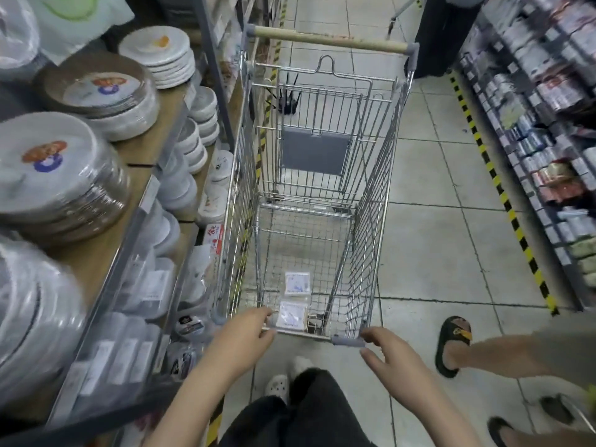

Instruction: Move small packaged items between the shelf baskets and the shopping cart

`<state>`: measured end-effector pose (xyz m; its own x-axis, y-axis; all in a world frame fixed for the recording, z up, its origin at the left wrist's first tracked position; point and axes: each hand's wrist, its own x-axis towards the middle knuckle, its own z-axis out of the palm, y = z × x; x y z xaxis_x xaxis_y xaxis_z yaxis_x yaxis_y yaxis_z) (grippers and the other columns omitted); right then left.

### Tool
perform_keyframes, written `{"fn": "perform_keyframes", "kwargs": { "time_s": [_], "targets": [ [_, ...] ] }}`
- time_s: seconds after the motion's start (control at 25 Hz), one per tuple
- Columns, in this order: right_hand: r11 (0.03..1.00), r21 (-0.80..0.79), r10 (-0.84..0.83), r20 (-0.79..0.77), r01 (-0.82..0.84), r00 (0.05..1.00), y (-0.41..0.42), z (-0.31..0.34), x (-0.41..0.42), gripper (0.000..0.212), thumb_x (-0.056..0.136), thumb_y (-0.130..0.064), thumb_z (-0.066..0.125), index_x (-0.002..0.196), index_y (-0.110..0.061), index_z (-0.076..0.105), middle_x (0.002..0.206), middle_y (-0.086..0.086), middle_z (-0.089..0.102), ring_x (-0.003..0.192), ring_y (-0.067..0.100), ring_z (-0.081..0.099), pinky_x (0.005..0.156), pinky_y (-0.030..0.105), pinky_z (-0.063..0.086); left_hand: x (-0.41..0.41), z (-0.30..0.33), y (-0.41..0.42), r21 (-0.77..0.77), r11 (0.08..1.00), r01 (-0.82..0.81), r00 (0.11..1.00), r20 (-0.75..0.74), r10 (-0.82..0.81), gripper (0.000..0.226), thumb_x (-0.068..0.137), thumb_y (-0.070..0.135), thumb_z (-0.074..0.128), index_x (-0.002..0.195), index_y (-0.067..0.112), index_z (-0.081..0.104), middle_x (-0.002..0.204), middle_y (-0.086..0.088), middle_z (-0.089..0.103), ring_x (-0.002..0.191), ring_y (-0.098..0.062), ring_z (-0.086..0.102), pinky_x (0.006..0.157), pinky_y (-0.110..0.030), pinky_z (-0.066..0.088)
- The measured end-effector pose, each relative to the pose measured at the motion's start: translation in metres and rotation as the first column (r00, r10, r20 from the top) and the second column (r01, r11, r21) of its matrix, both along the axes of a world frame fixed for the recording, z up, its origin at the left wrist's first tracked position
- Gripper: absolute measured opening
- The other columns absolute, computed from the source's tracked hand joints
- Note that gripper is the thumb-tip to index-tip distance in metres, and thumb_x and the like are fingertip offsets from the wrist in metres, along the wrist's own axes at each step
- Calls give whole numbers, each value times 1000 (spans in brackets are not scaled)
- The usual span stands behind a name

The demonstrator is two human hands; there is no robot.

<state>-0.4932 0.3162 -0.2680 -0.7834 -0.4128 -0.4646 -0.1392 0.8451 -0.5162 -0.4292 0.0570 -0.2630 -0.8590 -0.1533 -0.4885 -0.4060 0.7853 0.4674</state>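
Both forearms reach up from the bottom of the frame to the near end of the shopping cart (309, 175), which fills the centre. The left hand (246, 338) lies palm down, its fingers (258, 314) curled over the near rim wire at the cart's lower-left corner, closed on it. The right hand (388, 351) sits at the lower-right corner, thumb touching the grey corner cap (348, 341); its fingers are loosely spread and partly bent, and whether they grip the rim cannot be told. Two small square white packets lie flat on the cart's wire floor: one packet (297, 283) further in, the second packet (293, 315) just beside the left hand's fingertips. Stacked plates (58, 175) fill the shelf at the left of the frame. Another person's sandalled foot (453, 345) stands at lower right.
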Motion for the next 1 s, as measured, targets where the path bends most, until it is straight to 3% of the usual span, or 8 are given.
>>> {"fn": "perform_keyframes", "kwargs": {
  "time_s": [0.2,0.36,0.52,0.64,0.72,0.8,0.88,1.0],
  "targets": [
    [989,-62,-109,278,131,954,-43,-40,-64,28,94,-21,56,121,-16,57,115,-4,60,110,10,56,76,5,39,-57,-41,-6,99,993,-71,988,147,56,35,96,29,50,129,17,51,117,3,60,100,-10,57,86,-25,47],
    [992,12,-121,409,127,904,-83,-95,-110,36,96,-27,53,128,-10,51,125,3,57,91,8,54,65,10,40,-101,-101,-13,90,988,-124,956,280,94,28,96,26,50,121,14,55,94,6,57,76,-9,56,61,-20,43],
    [967,98,-253,504,237,826,-116,-159,-134,41,96,-31,52,130,-8,46,132,10,54,115,22,53,97,31,44,-122,-172,-17,60,992,-109,907,415,74,18,98,22,46,108,13,57,92,2,60,77,-11,57,68,-23,49],
    [948,152,-315,547,278,775,-132,-213,-145,47,95,-31,53,133,-5,42,132,12,54,101,17,58,94,31,44,-134,-226,-25,26,996,-80,880,471,59,15,98,24,43,98,20,56,79,7,53,79,-11,56,58,-20,41],
    [939,170,-341,566,298,751,-138,-244,-148,52,94,-32,56,135,-5,38,133,12,52,109,21,56,92,32,46,-141,-256,-27,44,994,-97,869,491,63,12,95,26,49,85,22,52,74,7,49,83,-15,59,59,-22,39],
    [929,173,-368,539,328,758,-145,-272,-151,58,90,-35,60,135,-7,37,135,11,51,116,24,54,97,37,46,-144,-282,-25,73,979,-190,856,500,129,15,92,32,57,96,18,57,90,1,58,95,-18,61,74,-26,46],
    [918,175,-395,496,356,774,-157,-292,-157,60,87,-39,64,133,-11,38,137,11,50,123,28,50,104,43,43,-145,-300,-20,73,968,-242,839,516,171,42,90,37,60,123,12,50,120,-5,57,108,-19,57,89,-29,45],
    [912,219,-408,418,346,812,-180,-314,-166,82,85,-41,67,145,-6,24,148,15,34,134,30,38,110,43,35,-145,-319,-10,80,936,-343,820,512,257,61,86,34,65,135,10,37,118,-5,60,92,-12,62,81,-26,48]
  ]
}}
